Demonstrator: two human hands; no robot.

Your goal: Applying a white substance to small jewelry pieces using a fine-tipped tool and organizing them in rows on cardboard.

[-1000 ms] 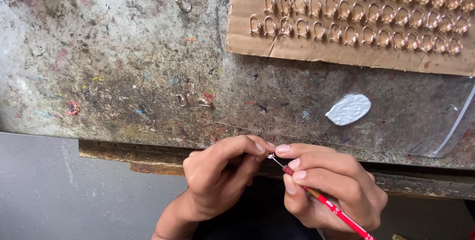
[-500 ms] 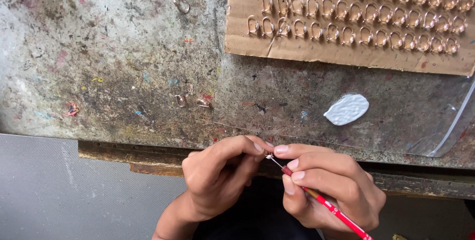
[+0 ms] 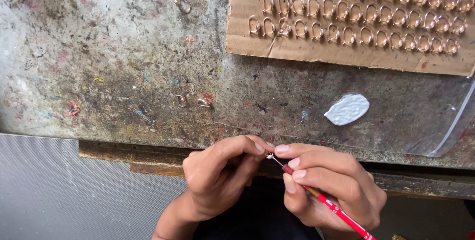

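Far left, a grey fine-mesh sheet (image 3: 74, 190) lies below the edge of the worn, paint-flecked grey workbench (image 3: 114, 72). On the bench: one loose copper-coloured metal hook (image 3: 183, 4) near the top, and two more small copper pieces (image 3: 192, 101) lying just beside each other nearer the front edge.

Left hand (image 3: 217, 178): fingers curled in tight, thumb & forefinger pinched at the tip on something tiny; it's too small to say what.

Right hand (image 3: 329, 188): closed in a pen grip round a thin red-handled brush (image 3: 336, 210), whose fine tip (image 3: 269, 156) sits right at the left hand's pinch, at the bench's front edge.

Further right on the bench, a white oval blob of paste (image 3: 347, 109). Above it, a brown cardboard sheet (image 3: 297, 49) with rows of copper-coloured metal hooks (image 3: 363, 20). At the far right edge, a clear plastic sheet (image 3: 452, 126).
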